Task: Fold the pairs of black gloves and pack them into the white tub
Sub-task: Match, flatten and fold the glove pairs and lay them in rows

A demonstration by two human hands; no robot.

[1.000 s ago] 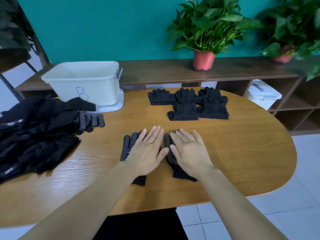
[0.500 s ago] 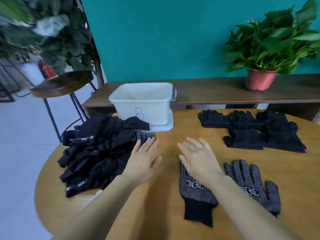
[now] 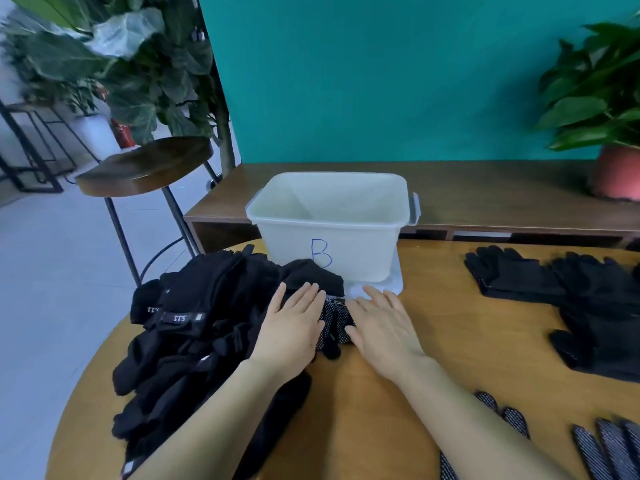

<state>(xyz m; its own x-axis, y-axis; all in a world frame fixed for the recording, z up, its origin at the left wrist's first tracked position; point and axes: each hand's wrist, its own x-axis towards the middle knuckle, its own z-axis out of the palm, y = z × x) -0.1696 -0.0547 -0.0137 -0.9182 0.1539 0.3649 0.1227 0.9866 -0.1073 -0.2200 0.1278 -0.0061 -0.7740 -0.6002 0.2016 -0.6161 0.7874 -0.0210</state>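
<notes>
A heap of loose black gloves (image 3: 194, 341) covers the left side of the wooden table (image 3: 467, 344). Behind it stands the white tub (image 3: 329, 220), marked with a blue B, on its lid. My left hand (image 3: 294, 327) lies flat with straight fingers on the heap's right edge. My right hand (image 3: 384, 327) rests flat beside it. Between the two hands shows a dotted black glove (image 3: 334, 327). Folded glove pairs (image 3: 554, 289) lie at the right. The flattened dotted pair (image 3: 588, 441) sits at the bottom right, partly cut off.
A low wooden shelf (image 3: 485, 199) runs behind the table against the teal wall, with a potted plant (image 3: 613, 133) at its right end. A round-seated stool (image 3: 145, 168) and a large leafy plant (image 3: 131, 64) stand to the left on the tiled floor.
The view has swung left. Both hands left the flattened dotted pair and reached forward to the heap's edge in front of the tub, landing either side of a dotted glove.
</notes>
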